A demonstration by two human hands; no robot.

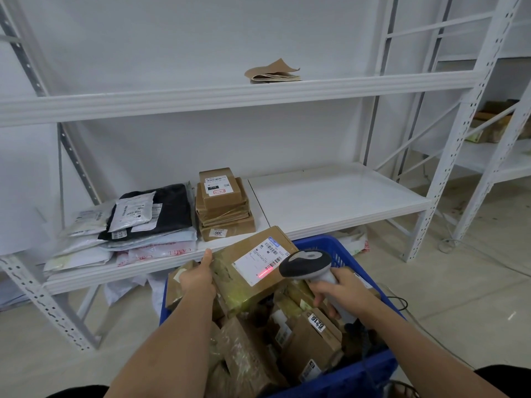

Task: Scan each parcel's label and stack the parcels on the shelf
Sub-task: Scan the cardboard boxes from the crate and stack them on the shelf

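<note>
My left hand (pixel 198 278) grips the left edge of a brown cardboard parcel (pixel 244 278), held tilted above the blue basket (pixel 349 379). Its white label (pixel 260 258) faces up, and a red scan line glows on the barcode near the label's lower right. My right hand (pixel 343 291) holds a grey handheld scanner (pixel 309 264), its head pointing at that label from the right. Several more brown parcels fill the basket below. On the lower shelf (pixel 330 199) stands a stack of brown boxes (pixel 224 205), with a pile of soft mailer bags (pixel 129 225) to its left.
The white metal rack has an upper shelf (pixel 201 96) carrying folded brown paper (pixel 273 71). The right half of the lower shelf is bare white board. A second rack (pixel 494 145) with boxes stands at the right. Bags lie on the floor under the shelf.
</note>
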